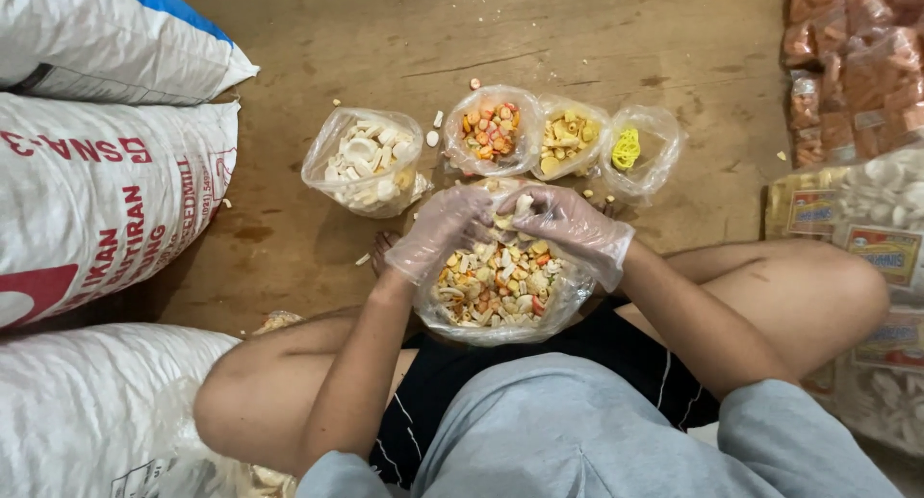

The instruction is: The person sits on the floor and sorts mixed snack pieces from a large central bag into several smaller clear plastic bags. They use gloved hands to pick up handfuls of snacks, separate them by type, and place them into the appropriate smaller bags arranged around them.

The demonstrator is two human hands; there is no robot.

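Both gloved hands are working over the mixed bag (pixel 500 291) sitting between the person's knees: the left hand (pixel 438 230) is curling loosely at its rim, while the right hand (pixel 568 224) is pinching pale crackers (pixel 517 209) above it. Four smaller bags (pixel 366 161) are lying just beyond on the floor (pixel 385 36).

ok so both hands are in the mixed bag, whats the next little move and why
Probably lift the pinched pieces out toward one of the four sorted bags ahead. Both gloved hands, left hand and right hand, meet over the mixed bag, fingers closed on pale crackers, and the smaller bags hold separate kinds.
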